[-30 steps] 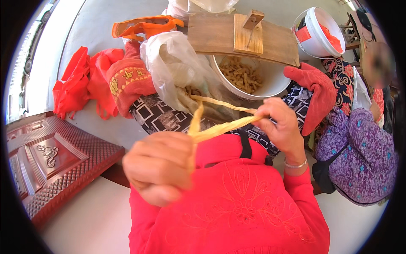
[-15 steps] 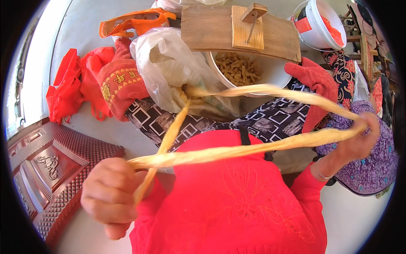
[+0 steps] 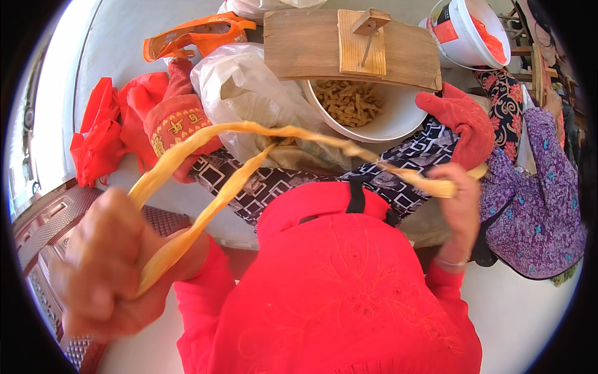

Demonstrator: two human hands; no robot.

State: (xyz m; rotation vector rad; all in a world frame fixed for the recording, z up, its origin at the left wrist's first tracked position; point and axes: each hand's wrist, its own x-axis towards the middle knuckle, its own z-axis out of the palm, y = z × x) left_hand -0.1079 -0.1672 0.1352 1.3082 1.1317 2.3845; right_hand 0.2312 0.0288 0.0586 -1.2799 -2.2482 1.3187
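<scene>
My left hand, a little blurred, is closed round a long, limp yellow strip at the lower left. The strip arches up from this fist and across to my right hand, whose fingers are closed on its other part. A second length runs from the left fist up to the clear plastic bag on my lap, where more of the yellow stuff lies. Beyond the strip stands a white tub with short tan cut pieces inside. A wooden board with a small block and thin metal piece lies across the tub.
Red bags and an orange bag lie at the left. A white bucket stands at the far right. Nearby at the right sits another person in a purple patterned sleeve. A dark carved panel is at the left edge.
My left hand has moved left and nearer, my right hand inward to the left. The strip, earlier stretched between both hands in a loop, now arches higher, with one end near the right hand.
</scene>
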